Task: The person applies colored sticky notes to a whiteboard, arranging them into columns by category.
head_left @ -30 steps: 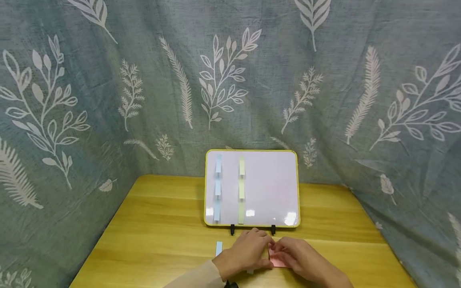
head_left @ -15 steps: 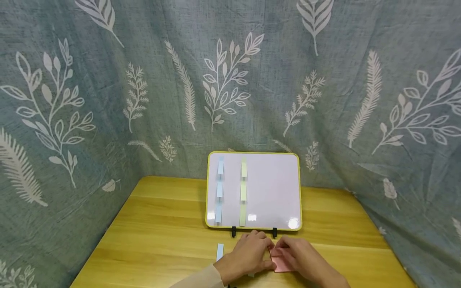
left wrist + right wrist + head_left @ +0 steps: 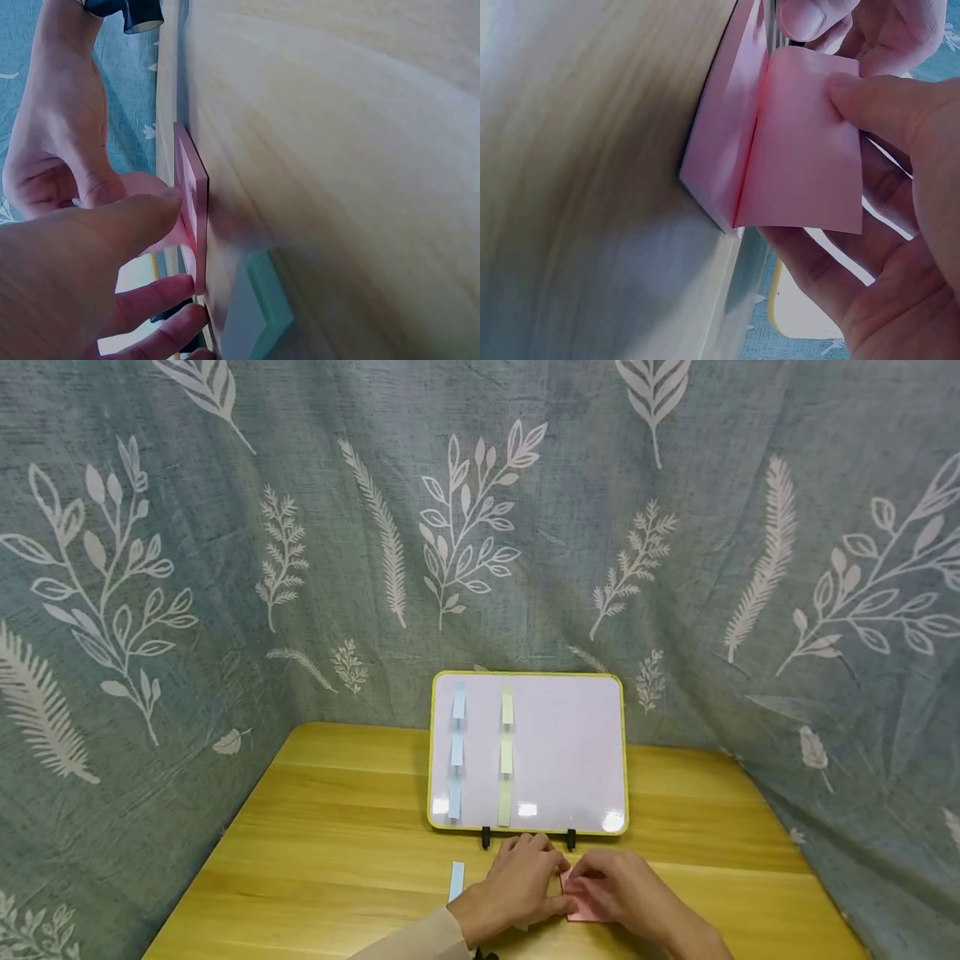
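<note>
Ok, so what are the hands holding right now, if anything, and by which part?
The right hand pinches a raised pink sheet by its free edge, near a corner; the left hand holds the pink pad by one edge.

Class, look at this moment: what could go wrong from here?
1. The pink sheet, pinched by the right hand and bent up from the pink pad, might crease or tear if pulled sharply.
2. The pink pad might slide if the left hand, holding its edges, loosens.
3. The left hand might nudge the green pad lying close by.
</note>
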`<state>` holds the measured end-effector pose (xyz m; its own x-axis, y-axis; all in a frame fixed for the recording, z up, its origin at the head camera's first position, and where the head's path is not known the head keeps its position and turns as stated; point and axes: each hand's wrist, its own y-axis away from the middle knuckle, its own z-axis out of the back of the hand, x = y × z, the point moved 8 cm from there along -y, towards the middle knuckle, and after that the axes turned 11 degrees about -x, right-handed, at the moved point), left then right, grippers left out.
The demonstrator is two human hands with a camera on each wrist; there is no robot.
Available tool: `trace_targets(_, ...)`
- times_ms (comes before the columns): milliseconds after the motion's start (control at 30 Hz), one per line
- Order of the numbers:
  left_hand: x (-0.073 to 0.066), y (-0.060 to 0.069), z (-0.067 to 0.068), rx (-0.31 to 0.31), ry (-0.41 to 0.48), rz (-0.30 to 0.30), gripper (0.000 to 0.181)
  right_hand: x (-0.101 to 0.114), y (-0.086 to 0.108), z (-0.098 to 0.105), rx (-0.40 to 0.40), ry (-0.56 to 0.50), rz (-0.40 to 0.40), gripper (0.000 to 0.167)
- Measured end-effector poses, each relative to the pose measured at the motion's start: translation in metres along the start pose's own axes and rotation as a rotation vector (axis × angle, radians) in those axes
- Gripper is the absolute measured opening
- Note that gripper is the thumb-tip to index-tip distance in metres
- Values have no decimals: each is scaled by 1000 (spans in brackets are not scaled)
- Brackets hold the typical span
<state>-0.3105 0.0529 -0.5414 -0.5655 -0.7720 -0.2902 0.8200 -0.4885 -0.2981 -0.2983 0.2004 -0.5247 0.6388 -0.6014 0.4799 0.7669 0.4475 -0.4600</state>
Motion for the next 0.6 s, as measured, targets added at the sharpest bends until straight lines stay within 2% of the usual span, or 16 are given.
trace_targets(133,-2,-2,1,-18,-25,-10,50,-3,0,1,-4,-30,-59,14)
trace_targets(267,-2,-1,0,-20,-20,1,51,-10,1,-2,35,-72,-138,12)
trace_targets(333,-1,-2,0,-16,-9,10,51,-12,2,-2,51,-76,-141,8)
trace_targets(433,0,-3,0,-9,-4,14,51,-9,3,0,58,-39,-77,6)
trace_targets(500,0,-4,1,-5,-4,12,51,-6,2,5,24,26,-1,11)
trace_targets(600,-1,-5,2,-3,-7,5,52,-2,1,13,-52,128,64,17)
